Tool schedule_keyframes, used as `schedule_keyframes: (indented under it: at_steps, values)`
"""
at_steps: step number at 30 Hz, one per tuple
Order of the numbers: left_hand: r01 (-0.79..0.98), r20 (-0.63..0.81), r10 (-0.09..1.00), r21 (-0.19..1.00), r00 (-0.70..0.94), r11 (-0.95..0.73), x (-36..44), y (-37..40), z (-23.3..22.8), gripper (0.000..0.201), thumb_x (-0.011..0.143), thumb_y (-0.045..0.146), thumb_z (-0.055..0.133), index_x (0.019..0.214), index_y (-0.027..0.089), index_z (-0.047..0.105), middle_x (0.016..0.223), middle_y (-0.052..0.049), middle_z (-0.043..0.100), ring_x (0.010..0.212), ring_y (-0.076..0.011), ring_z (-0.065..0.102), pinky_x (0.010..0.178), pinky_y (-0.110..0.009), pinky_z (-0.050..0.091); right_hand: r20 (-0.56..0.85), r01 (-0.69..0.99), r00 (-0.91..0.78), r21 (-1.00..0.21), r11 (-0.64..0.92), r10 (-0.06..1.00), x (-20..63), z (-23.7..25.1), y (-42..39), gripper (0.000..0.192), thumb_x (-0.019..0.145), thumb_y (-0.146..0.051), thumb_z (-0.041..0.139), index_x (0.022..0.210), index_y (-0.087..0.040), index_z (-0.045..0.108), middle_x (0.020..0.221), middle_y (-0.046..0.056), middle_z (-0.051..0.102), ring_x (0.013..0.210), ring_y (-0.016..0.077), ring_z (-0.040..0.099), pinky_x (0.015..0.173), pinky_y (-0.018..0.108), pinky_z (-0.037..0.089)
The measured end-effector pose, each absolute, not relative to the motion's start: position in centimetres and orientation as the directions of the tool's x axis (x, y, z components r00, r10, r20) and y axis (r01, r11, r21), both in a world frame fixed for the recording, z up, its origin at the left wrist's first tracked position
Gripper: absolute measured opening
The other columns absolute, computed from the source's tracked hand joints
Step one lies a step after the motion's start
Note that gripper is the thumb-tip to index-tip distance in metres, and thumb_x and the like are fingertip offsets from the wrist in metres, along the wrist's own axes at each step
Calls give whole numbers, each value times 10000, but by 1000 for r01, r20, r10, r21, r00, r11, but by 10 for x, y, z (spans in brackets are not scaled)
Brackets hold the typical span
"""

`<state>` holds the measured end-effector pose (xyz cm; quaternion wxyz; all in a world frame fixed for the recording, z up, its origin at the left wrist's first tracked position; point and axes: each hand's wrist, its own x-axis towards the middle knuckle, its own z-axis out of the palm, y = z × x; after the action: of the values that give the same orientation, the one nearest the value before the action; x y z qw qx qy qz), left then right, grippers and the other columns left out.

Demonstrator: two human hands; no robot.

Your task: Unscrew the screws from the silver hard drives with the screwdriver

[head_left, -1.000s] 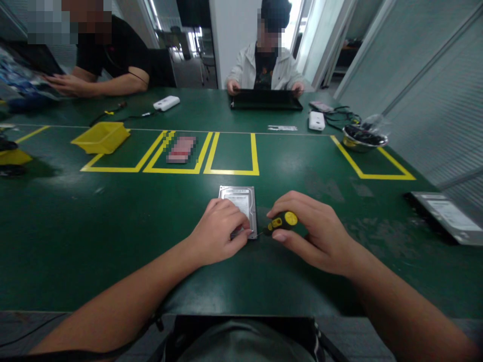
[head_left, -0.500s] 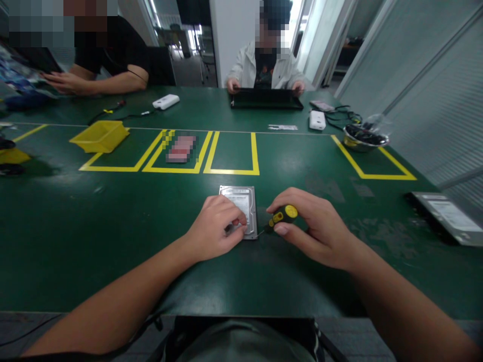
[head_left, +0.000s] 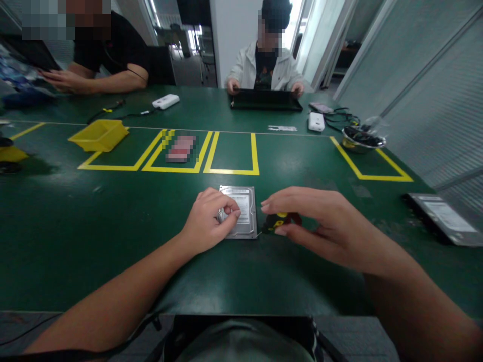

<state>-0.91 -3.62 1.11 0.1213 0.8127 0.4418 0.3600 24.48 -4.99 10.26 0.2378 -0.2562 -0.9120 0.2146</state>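
The screwdriver [head_left: 277, 222] at the right grip [head_left: 334, 231] is black patched with bright yellow. Under the left grip [head_left: 209, 216], the hard drive [head_left: 249, 226] is silver-grey, its label [head_left: 243, 200] white with dark print. All around both grips, the surface [head_left: 169, 286] is deep green. Ahead of them run plain yellow tape outlines [head_left: 231, 172]; farther left sits a solid yellow bin [head_left: 107, 138]. Right of the right grip, another drive [head_left: 440, 217] pairs silver and white with a black side.

No text is legible; the middle hard drive [head_left: 248, 221] and far-right hard drive [head_left: 444, 219] carry labels [head_left: 244, 207] with unreadably small print.
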Motion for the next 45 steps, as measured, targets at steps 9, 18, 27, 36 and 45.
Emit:
schedule_keyframes:
  at_steps: [9,18,27,36,45]
  values:
    - [668,399,914,661,74,-343,-29,-11,-3,125,844,274,622,795,174,680,699,9,623,713,-156,569,700,-291,419,219,372,-820,-500,782,529,230,130,-43,250,934,-211,582,1166,-217,673,1140,45,589,1002,119,568,887,239,439]
    - [709,342,939,656,25,-257,-40,5,-15,164,839,314,604,811,175,685,697,0,638,692,-156,564,649,-274,417,208,394,-840,-399,828,501,218,141,-39,147,939,-234,591,1052,-192,675,960,16,648,857,126,572,758,252,414]
    - [756,307,950,608,56,-241,-46,14,-20,197,851,349,595,813,180,689,705,-6,647,696,-164,562,675,-290,406,190,397,-833,-450,800,520,231,142,-33,122,930,-214,581,1017,-202,665,997,18,694,890,142,619,805,273,464]
    - [831,270,953,493,136,-258,-49,15,-16,201,860,357,587,812,193,694,712,-14,653,721,-188,562,671,-304,383,189,412,-825,-444,796,532,231,139,-33,80,927,-186,569,942,-198,647,991,32,597,862,132,547,741,260,415]
    - [835,255,955,485,150,-260,-49,15,-16,205,864,361,575,807,195,681,717,-17,647,722,-190,563,655,-298,387,205,432,-809,-430,793,552,228,139,-35,89,910,-221,625,990,-193,652,963,24,640,874,147,565,774,273,415]
